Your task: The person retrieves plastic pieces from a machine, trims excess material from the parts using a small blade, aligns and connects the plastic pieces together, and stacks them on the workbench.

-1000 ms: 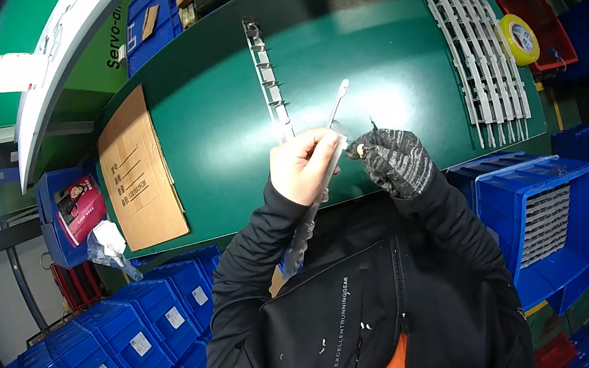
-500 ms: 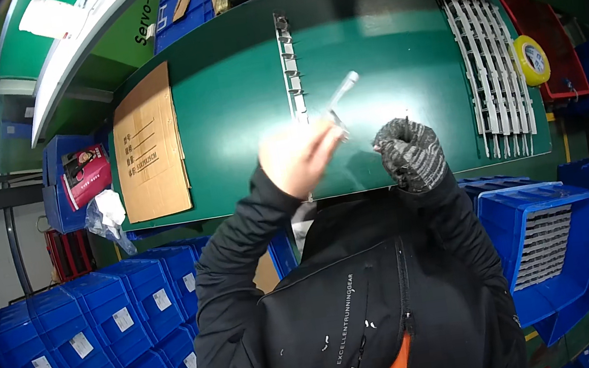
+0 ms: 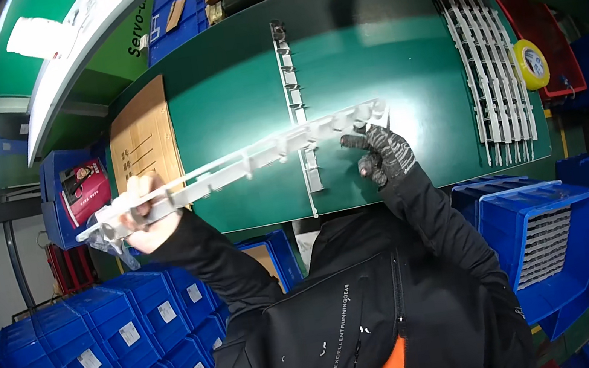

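Note:
My bare left hand [image 3: 145, 214] grips one end of a long white plastic strip [image 3: 246, 164] with many small tabs, held above the green tabletop [image 3: 382, 56]. The strip runs up and to the right. My right hand [image 3: 382, 156], in a dark knit glove, pinches its far end with the fingertips. A second white strip [image 3: 293, 100] lies flat on the table under the held one, running away from me.
A row of several white strips [image 3: 487, 71] lies at the table's right side, next to a yellow tape roll [image 3: 532, 63] and a red bin [image 3: 539, 10]. A cardboard sheet [image 3: 143, 142] lies at the left. Blue bins [image 3: 548, 252] stand on both sides below the table.
The strip was end-on near the table's middle with both hands close together. Now my left hand has swung far left, and the strip lies stretched sideways between the two hands.

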`<state>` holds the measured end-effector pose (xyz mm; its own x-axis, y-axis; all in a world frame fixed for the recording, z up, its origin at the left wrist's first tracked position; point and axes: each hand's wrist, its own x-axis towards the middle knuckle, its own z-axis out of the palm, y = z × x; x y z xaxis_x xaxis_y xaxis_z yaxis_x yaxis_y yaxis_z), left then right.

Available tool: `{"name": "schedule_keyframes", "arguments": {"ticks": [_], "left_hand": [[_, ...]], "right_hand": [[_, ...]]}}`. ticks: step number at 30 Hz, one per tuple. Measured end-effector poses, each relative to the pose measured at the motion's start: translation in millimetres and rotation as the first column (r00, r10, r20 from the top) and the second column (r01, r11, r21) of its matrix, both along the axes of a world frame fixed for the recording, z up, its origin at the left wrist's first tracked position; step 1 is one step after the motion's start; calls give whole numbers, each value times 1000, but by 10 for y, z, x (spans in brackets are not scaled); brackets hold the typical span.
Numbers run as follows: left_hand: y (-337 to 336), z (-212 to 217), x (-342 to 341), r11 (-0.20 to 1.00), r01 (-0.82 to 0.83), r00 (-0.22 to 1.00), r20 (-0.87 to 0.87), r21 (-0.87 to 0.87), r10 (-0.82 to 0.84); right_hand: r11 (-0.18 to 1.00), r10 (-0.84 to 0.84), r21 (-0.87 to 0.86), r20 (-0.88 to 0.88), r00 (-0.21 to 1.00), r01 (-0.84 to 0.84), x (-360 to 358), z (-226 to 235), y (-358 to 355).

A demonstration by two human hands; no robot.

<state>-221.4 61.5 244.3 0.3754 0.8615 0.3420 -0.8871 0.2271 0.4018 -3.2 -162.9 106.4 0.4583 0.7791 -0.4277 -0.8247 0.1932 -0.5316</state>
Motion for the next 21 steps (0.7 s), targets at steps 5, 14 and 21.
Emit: {"name": "schedule_keyframes", "arguments": {"ticks": [5,14,21], "left_hand": [[-337,-570,369,990,58,998,-16,-125,-61],[-54,-984,69,839,508,749,-581,196,-318],[-366,-703,828,364,922,215,-958,134,-191]], "right_hand": [[963,-254,-94,14,967,254,388,76,-54],[818,-529,-140,197,826,557,858,364,-369],[977,-51,-163,453,890,139,588,608,-43]]}}
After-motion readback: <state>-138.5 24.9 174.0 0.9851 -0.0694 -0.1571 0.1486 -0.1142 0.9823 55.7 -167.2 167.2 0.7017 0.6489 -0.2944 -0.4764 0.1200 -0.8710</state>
